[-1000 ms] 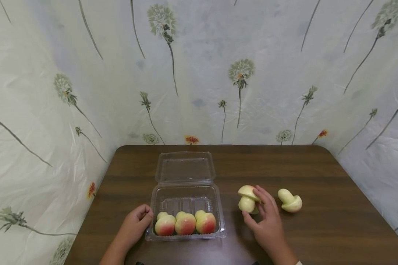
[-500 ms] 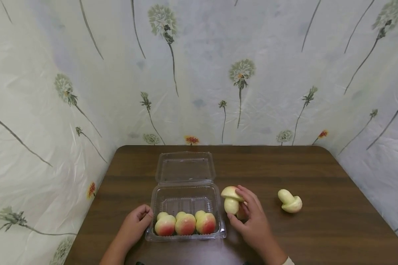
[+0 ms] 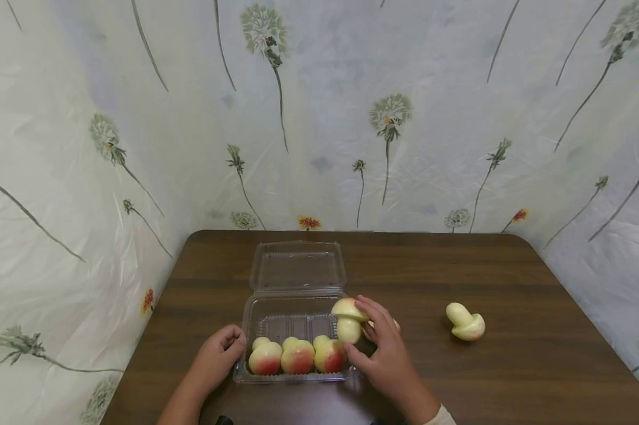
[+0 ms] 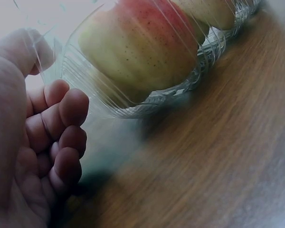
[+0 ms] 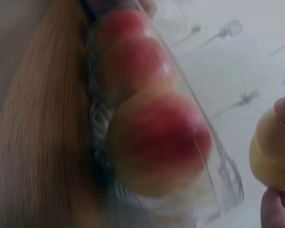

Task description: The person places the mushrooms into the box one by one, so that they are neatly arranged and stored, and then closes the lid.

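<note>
Status: three peach-like pieces, the left piece (image 3: 266, 358), the middle piece (image 3: 298, 357) and the right piece (image 3: 330, 356), are seated along the near edge of the clear box (image 3: 293, 304). This row appears complete. The far half of the box remains unfilled. The lid (image 3: 298, 267) is folded back toward the far edge of the table (image 3: 404, 265).

Outstanding, by my estimate: the held piece (image 3: 347, 330), a half-hidden piece (image 3: 369, 333) at my right hand (image 3: 385, 354), and the loose piece (image 3: 465, 323), which lies on its side on the table, well apart from the right edge of the box, toward the table's right edge.

Right hand: partly closed, thumb and fingertips gripping the held piece. The piece sits at the fingertips, on the hand's left side, cap up and stem down, over the right edge of the box and not seated. Whether this hand also grips the half-hidden piece, I cannot tell.

Left hand (image 3: 219, 356): fingers curled, thumb and forefinger pinching the left rim of the box.
</note>
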`<state>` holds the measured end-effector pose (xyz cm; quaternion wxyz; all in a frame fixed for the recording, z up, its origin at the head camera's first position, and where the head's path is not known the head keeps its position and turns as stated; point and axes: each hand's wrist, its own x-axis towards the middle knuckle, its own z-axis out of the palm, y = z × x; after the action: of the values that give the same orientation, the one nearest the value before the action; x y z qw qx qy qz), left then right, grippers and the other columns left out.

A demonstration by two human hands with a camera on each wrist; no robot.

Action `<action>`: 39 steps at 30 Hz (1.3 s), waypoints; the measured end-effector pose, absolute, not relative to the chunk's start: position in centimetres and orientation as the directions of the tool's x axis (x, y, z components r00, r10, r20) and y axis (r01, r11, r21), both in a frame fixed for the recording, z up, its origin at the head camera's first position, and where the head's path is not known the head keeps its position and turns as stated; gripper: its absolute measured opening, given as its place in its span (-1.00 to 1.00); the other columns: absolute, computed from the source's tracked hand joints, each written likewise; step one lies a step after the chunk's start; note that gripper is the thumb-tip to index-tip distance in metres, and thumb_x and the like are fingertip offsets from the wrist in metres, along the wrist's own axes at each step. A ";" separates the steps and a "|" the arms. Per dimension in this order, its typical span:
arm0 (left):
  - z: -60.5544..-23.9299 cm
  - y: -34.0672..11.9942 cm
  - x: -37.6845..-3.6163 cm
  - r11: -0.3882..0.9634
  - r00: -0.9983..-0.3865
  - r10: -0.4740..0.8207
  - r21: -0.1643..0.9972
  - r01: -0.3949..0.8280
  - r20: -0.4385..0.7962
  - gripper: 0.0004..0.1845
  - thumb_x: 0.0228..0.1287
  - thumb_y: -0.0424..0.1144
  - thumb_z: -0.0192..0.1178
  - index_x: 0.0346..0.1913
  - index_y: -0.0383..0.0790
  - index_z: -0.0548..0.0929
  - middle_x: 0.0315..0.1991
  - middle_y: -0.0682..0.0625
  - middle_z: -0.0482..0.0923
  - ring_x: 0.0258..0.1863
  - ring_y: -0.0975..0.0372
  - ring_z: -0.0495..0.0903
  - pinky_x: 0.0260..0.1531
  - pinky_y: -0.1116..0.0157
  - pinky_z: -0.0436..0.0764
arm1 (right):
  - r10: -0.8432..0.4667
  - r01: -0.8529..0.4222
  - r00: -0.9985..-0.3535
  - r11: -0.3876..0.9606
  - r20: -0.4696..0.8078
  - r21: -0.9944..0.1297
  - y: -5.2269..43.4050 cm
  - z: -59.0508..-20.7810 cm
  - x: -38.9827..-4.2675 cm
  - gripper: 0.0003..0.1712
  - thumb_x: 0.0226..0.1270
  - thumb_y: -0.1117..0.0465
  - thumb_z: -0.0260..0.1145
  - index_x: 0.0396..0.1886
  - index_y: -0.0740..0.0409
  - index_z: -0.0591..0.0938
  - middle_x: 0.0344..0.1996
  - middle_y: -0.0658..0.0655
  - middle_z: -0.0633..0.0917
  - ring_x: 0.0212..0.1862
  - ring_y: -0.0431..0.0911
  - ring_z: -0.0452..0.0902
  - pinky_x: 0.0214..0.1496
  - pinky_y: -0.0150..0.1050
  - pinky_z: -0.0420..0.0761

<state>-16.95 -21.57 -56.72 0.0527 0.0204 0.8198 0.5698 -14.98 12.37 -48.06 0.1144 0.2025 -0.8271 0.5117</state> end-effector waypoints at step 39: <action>-56.3 -21.6 -16.9 0.382 -0.995 0.064 0.923 -0.043 -0.073 -0.84 0.35 -0.10 0.14 -0.38 -0.03 0.52 -0.56 0.05 0.47 -0.54 0.25 0.45 -0.44 0.31 0.46 | -0.388 -0.486 -0.858 0.397 0.337 -0.779 7.0 -50.1 -18.3 -0.14 0.14 0.10 0.43 0.41 -0.19 0.25 0.37 -0.12 0.27 0.38 -0.17 0.21 0.22 -0.16 0.48</action>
<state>-16.87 -21.55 -56.34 0.0484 0.0062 0.8299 0.5557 -18.25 6.99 -50.09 0.0505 0.2618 -0.8343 0.4825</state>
